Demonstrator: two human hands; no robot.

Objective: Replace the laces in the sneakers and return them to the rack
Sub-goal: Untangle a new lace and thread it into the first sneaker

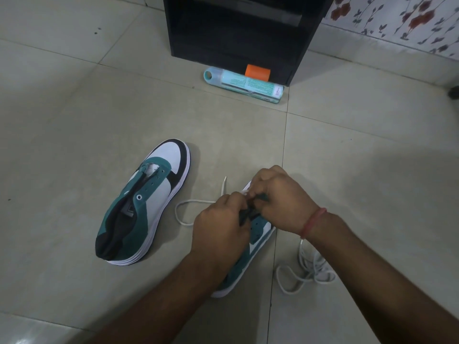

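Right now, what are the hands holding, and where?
Both hands, left and right, pinch the sneaker around its eyelet area, with a white lace trailing from the left hand; exact fingertip contact is hidden.

We seem to be on the floor of a home. Large beige floor tiles [99,115] spread all around, and wall tiles with a red flower pattern [397,18] line the far right. A black shoe rack [238,40] stands against them, with 2 sneakers [144,202] on the floor nearby.
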